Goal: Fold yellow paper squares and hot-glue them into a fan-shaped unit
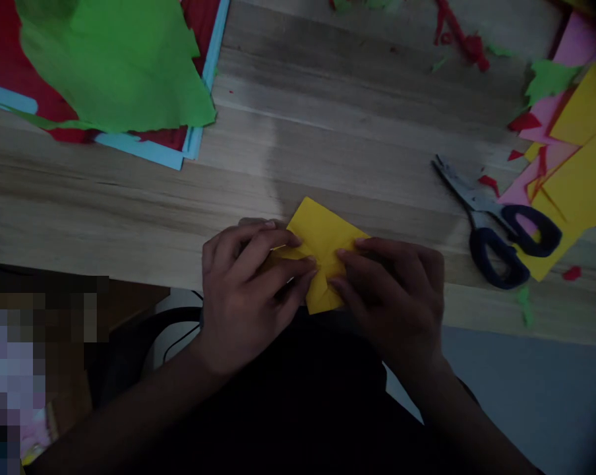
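In left hand (251, 280) and right hand (401, 284), pinched at opposite sides: folded yellow paper (326, 232), over the near edge of wooden table (347, 132). Possible fault: skewed crease, from uneven pressure. Uppermost corner toward half past eleven; long axis indeterminate, sides covered. Toward half past two: scissors (477, 202).

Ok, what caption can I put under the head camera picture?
Left hand and right hand pinch creased yellow paper, scissors lying to the right.
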Demonstrator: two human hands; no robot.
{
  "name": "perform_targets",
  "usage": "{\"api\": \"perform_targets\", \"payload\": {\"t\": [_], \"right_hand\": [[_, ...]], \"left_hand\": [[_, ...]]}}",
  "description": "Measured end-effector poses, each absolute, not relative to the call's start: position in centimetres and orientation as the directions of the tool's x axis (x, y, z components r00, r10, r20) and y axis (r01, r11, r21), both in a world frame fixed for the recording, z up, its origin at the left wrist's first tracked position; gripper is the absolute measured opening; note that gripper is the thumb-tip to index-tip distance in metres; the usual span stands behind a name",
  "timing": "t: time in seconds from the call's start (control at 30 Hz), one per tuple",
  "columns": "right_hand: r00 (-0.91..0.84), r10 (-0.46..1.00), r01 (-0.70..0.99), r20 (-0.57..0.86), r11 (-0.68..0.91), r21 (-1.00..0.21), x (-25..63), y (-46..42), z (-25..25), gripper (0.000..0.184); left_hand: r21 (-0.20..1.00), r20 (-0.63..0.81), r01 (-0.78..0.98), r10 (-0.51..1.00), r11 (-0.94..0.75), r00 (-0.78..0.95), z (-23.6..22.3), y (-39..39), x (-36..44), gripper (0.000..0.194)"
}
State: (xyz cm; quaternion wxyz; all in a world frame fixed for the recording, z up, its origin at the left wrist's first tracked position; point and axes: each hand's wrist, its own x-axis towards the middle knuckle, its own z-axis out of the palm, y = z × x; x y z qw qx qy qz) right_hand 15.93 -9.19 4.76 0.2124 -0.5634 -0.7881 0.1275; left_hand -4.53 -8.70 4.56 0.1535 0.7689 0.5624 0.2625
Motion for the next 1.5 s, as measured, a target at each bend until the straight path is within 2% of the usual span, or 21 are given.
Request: {"api": "perform_targets", "payload": {"t": [0.13, 0.3, 0.4, 0.53, 0.7, 0.87, 1.0, 1.1, 1.3, 1.5], "right_hand": [[-0.228, 0.942, 0.831, 0.245, 0.319, -0.455, 15.7, -9.3, 4.7, 0.017], [-0.151, 0.942, 0.867, 0.3, 0.272, -0.416, 15.3, -9.7, 4.4, 0.016], [-0.12, 0.947, 0.856, 0.299, 0.251, -0.452, 15.1, -10.0, 4.4, 0.01], [-0.055, 0.978, 0.856, 0.201, 0.149, -0.494, 14.4, -10.3, 5.0, 0.004], [0.016, 1.0, 0.871, 0.009, -0.01, -0.492, 13.4, -10.4, 6.5, 0.01], [0.039, 0.991, 0.874, -0.13, -0.097, -0.475, 12.7, -9.8, 7.3, 0.003], [0.057, 0.989, 0.891, -0.139, -0.114, -0.439, 12.0, -10.1, 7.9, 0.003], [0.103, 0.987, 0.888, -0.122, -0.146, -0.436, 11.7, -10.8, 8.1, 0.013], [0.174, 0.965, 0.798, -0.196, -0.255, -0.546, 12.1, -10.7, 7.8, 0.019], [0.215, 0.945, 0.732, -0.246, -0.322, -0.6, 12.6, -9.9, 7.6, 0.011]], "left_hand": [[0.503, 0.272, 0.779, 0.924, -0.375, 0.27, 4.2, -8.6, -4.7, 0.016], [0.45, 0.319, 0.763, 0.881, -0.465, 0.349, 4.0, -8.8, -4.8, 0.019], [0.458, 0.295, 0.72, 0.853, -0.522, 0.431, 4.1, -8.9, -4.7, 0.018], [0.475, 0.273, 0.719, 0.862, -0.507, 0.428, 4.2, -8.8, -4.5, 0.013], [0.475, 0.307, 0.71, 0.854, -0.52, 0.421, 4.1, -8.6, -4.4, 0.009], [0.474, 0.315, 0.699, 0.845, -0.535, 0.433, 3.9, -8.6, -4.6, 0.018], [0.445, 0.324, 0.712, 0.839, -0.543, 0.437, 3.6, -8.8, -4.7, 0.017], [0.433, 0.346, 0.717, 0.836, -0.546, 0.427, 3.4, -8.9, -4.6, 0.013], [0.427, 0.381, 0.733, 0.841, -0.529, 0.385, 3.4, -8.9, -4.0, 0.009], [0.426, 0.394, 0.709, 0.82, -0.562, 0.414, 3.3, -8.8, -4.3, 0.009]]}}
